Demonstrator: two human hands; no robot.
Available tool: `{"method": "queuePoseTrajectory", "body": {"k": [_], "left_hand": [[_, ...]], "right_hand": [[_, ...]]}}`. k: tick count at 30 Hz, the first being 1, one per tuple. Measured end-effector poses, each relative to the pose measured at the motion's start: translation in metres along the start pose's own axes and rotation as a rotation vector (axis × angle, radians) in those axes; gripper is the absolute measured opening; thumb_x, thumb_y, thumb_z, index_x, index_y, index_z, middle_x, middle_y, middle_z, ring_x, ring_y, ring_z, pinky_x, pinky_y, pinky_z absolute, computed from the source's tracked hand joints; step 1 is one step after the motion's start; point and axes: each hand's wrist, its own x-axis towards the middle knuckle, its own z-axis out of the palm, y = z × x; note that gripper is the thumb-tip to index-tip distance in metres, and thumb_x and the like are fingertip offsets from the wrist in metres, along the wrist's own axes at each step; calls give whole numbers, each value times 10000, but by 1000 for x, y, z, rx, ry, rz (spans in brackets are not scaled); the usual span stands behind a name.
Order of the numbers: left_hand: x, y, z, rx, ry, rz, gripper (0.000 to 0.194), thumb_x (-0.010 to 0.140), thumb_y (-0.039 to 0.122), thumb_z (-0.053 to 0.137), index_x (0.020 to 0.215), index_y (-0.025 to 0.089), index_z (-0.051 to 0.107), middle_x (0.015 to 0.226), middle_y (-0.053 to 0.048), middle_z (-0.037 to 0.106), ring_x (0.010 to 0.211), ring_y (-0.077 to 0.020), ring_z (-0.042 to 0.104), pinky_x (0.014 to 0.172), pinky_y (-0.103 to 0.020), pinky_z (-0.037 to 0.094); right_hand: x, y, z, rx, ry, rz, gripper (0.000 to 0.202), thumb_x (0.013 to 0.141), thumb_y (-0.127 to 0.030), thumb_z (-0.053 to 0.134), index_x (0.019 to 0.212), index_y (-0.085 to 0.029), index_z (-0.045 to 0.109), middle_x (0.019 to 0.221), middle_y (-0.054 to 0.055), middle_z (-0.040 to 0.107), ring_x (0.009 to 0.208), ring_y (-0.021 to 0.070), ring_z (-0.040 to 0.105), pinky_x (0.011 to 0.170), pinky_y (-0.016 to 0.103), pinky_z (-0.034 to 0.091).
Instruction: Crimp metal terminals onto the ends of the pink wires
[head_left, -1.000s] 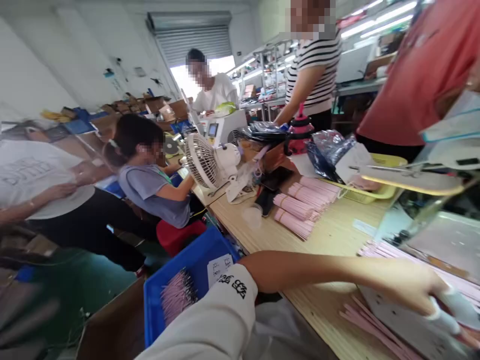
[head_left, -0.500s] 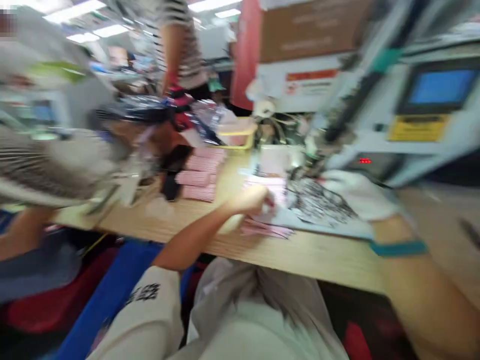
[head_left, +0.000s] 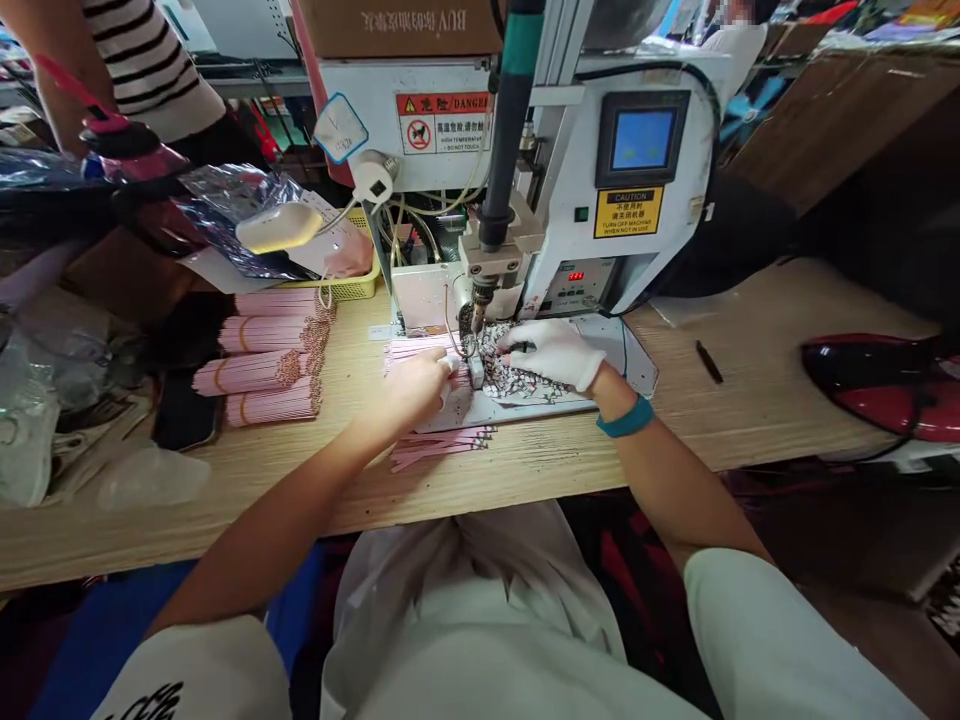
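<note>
My left hand (head_left: 414,388) rests on the metal plate (head_left: 637,360) of a white bench machine (head_left: 570,170), its taped fingertips pinching something small just below the machine's head (head_left: 480,300); a pink wire seems to be in them. My right hand (head_left: 555,352), in a white glove with a teal wristband, lies on a heap of small metal parts (head_left: 517,380) right of the head, fingers curled on a part. Loose pink wires (head_left: 439,445) lie at the plate's near edge.
Bundles of pink wires (head_left: 262,355) are stacked to the left, beside a black phone (head_left: 184,415) and a yellow tray (head_left: 349,288). A person in a striped shirt (head_left: 142,60) stands at far left. A red and black object (head_left: 877,385) and a black pen (head_left: 707,362) lie right.
My view has swung right from the co-workers and fan to the machine. My left hand has come to the machine's head, and my gloved right hand is now on the parts.
</note>
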Motion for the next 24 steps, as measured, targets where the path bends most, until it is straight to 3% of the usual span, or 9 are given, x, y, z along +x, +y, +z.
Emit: {"method": "queuePoseTrajectory", "body": {"k": [3,10,15,18,21,24], "left_hand": [[2,-3,-1,63,-11,0,241,827,190,441,897,127,663,907,-127,634,743,-226,598,668,-308,434],[4,-10,-3,-12,4,6,206,799,175,436,788,150,640,821,-105,648,735,-216,576,673,-299,425],[5,-12,-6,-97,22,-6,176,779,147,436,772,148,612,811,-89,645,723,-198,563,664,-282,417],[7,-16,-8,-207,61,59,143,789,185,460,736,156,589,766,-59,623,699,-179,538,646,-266,399],[8,-19,-10,-305,75,84,145,816,241,474,763,158,579,725,-34,592,654,-152,501,626,-255,376],[9,-19,-13,-473,60,32,208,831,335,489,786,152,579,702,-16,568,628,-133,473,598,-241,362]], "right_hand": [[2,2,2,-20,27,5,172,775,-267,608,896,-213,718,904,19,703,850,203,619,739,314,428],[6,-3,11,-103,76,53,139,771,-205,582,807,-183,714,837,42,679,782,199,588,687,299,401],[4,-6,11,-105,154,58,137,786,-179,565,820,-176,698,894,71,662,831,214,578,719,317,408],[2,-11,7,121,172,128,86,788,-221,608,817,-163,664,806,56,652,748,193,592,651,307,434],[1,-18,8,516,72,247,102,787,-242,636,788,-142,616,645,20,595,532,131,556,479,257,416],[3,-24,13,861,-25,290,81,782,-184,632,836,-129,606,612,2,579,451,89,518,395,210,394]]}}
